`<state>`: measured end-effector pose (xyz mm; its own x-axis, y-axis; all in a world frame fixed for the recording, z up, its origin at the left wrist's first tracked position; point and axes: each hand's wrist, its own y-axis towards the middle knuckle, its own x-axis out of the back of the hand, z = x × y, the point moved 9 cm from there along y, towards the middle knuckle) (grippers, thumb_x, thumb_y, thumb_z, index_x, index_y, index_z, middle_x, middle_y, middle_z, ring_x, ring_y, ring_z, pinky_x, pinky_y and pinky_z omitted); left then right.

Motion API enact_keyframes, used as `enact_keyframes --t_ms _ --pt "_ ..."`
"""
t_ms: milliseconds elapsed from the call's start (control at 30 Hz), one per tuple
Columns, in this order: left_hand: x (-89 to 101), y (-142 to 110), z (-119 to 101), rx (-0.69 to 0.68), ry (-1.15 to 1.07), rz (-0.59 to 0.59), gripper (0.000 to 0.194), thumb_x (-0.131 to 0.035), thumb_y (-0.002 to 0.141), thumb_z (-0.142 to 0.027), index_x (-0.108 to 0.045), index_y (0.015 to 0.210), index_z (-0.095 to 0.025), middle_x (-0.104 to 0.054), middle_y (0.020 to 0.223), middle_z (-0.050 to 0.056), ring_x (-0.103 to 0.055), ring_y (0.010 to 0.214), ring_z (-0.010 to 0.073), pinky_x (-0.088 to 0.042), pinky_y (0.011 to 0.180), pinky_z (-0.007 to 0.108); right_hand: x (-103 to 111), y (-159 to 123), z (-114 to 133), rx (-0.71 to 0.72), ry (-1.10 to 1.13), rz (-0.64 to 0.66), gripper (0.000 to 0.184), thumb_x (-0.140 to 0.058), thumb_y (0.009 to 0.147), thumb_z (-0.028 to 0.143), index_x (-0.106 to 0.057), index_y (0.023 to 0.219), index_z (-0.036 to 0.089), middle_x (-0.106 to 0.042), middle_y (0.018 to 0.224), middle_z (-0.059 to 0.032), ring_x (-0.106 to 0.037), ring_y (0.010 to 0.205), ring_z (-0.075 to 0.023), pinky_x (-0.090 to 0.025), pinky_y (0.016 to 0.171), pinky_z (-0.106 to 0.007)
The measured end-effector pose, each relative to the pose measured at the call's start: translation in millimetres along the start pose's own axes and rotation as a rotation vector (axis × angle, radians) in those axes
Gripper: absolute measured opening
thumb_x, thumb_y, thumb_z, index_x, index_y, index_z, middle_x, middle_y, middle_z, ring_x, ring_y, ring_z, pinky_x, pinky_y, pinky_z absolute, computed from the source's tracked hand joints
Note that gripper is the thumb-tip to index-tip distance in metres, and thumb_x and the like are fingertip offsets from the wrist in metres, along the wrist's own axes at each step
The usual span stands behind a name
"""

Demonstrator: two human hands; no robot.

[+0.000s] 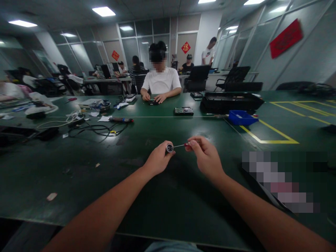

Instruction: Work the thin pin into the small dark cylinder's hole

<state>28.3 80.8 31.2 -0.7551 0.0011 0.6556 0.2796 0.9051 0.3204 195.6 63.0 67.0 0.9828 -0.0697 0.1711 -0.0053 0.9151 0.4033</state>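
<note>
Red-handled screwdriver [186, 144] in our right hand [207, 156], we seemingly probe the metal-rimmed cylinder [169, 148] our left hand [156, 159] grips; continuing needs steadiness.

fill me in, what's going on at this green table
The left hand holds a small round-ended part, its open end facing the camera. The right hand holds a red-handled tool, its thin shaft reaching to that end; whether the tip is inside is too small to tell. Across the green table, a person in white has both hands at a small dark thing.
</note>
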Motion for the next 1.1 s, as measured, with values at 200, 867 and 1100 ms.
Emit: enact_keyframes --t_ms 200,867,1100 --pt "-5.1 -0.2 2.4 0.007 0.127 0.078 0.015 -0.059 0.090 -0.027 -0.058 0.106 -0.026 -0.064 0.104 0.001 -0.060 0.092 0.0189 -0.044 0.081 0.031 7.3 10.8 -39.2 -0.241 0.214 -0.076 0.033 -0.055 0.090 0.051 -0.061 0.084 0.020 -0.062 0.075 -0.0021 -0.062 0.065 -0.0164 -0.054 0.065 -0.034" --pt "-4.8 -0.6 4.2 0.035 0.046 0.045 0.014 -0.061 0.089 -0.029 -0.057 0.102 -0.024 -0.063 0.094 0.000 -0.058 0.083 0.0173 -0.042 0.073 0.029 5.2 0.4 8.4 0.040 -0.317 -0.030 0.030 -0.053 0.095 0.047 -0.063 0.088 0.020 -0.071 0.073 -0.0035 -0.066 0.065 -0.0173 -0.048 0.062 -0.030" --pt "-2.8 -0.3 7.1 0.026 0.050 0.024 0.012 -0.059 0.090 -0.028 -0.056 0.101 -0.024 -0.064 0.095 0.000 -0.059 0.084 0.0178 -0.042 0.074 0.029 -4.8 -5.5 26.4 0.193 -0.452 0.066 0.017 -0.053 0.095 0.034 -0.062 0.099 0.020 -0.070 0.078 -0.0028 -0.064 0.066 -0.0162 -0.044 0.061 -0.028"
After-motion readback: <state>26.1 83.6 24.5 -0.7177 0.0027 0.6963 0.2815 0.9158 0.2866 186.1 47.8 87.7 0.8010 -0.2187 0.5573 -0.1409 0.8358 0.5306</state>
